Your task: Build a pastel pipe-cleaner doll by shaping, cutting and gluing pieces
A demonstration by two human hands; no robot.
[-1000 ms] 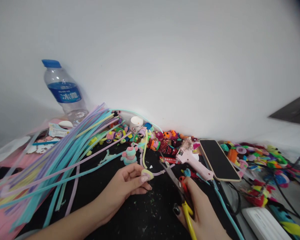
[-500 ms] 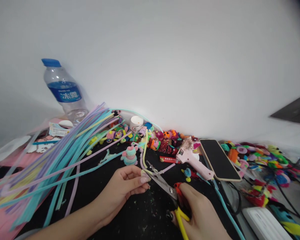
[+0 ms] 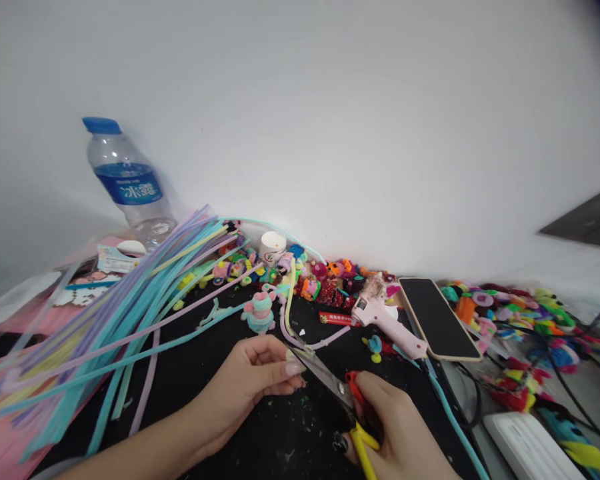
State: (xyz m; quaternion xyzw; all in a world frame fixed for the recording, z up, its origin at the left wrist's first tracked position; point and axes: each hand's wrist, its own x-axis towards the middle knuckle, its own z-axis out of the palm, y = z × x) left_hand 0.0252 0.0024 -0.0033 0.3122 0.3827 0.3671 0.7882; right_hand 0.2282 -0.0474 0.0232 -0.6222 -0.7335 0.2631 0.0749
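Observation:
My left hand (image 3: 257, 377) is closed in a pinch on a small pale yellow pipe cleaner piece (image 3: 294, 355), mostly covered by the fingertips. Scissors (image 3: 330, 381) with yellow and orange handles are gripped in my right hand (image 3: 395, 417). Their blades lie almost together, tips right at the left fingertips and over the yellow piece. Just beyond the hands, a yellow pipe cleaner (image 3: 290, 300) and a curved lilac one (image 3: 330, 339) rest on the black mat (image 3: 285, 440). A small turquoise and pink pipe cleaner figure (image 3: 259, 313) stands behind my left hand.
A bundle of pastel pipe cleaners (image 3: 130, 313) spreads across the left, before a water bottle (image 3: 130, 187). A pink glue gun (image 3: 387, 320) and a phone (image 3: 440, 320) lie at right. A white power strip (image 3: 530, 447) and cables occupy the right corner. Several colourful figures line the wall.
The scissors have moved left, from apart from my left hand to its fingertips, and their spread blades have closed at the yellow piece. My left hand has barely moved.

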